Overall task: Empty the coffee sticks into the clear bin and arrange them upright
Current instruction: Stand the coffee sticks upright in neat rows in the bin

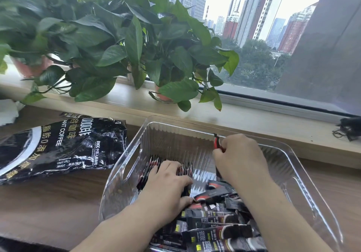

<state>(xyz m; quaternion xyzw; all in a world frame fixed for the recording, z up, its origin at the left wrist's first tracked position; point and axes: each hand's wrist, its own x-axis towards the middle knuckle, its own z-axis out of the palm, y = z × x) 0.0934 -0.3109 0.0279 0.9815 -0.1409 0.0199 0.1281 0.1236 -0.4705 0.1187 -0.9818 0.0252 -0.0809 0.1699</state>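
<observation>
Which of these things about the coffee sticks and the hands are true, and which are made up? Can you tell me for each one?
1. The clear bin sits on a wooden table. True.
2. The black coffee bag lies inside the bin. False: it lies flat on the table, left of the bin.
3. The left hand presses on a row of upright sticks at the bin's left side. True.
4. The right hand is empty. False: its grip is closed on a stick with a red end.
5. All the sticks stand upright. False: a loose pile of sticks lies flat in the near part of the bin.
6. Leafy potted plants stand on the windowsill. True.
</observation>
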